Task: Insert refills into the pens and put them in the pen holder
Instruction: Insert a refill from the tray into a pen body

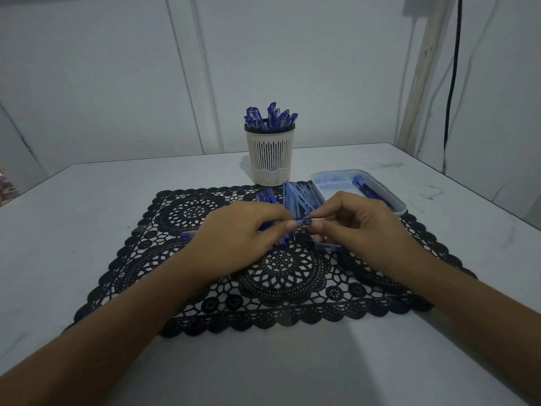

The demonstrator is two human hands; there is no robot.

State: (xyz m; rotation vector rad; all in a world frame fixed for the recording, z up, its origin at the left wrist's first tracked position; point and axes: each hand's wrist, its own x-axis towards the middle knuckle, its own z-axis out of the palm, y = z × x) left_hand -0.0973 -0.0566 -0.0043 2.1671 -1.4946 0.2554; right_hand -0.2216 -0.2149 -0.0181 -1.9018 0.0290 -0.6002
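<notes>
My left hand (234,238) grips a blue pen (303,221) above the black lace mat (205,291), its far end sticking out to the left of the hand. My right hand (354,227) pinches the pen's tip end, where a thin metal point shows. A pile of pale blue refills (298,194) lies just behind my hands, with loose blue pen parts (268,197) beside it. The cream slotted pen holder (270,155) stands behind the mat with several blue pens (270,117) upright in it.
A clear plastic tray (392,197) with a few blue pens in it sits at the mat's right back corner. The grey table (73,218) ends at a white wall behind. A black cable (452,83) hangs down the wall at the right.
</notes>
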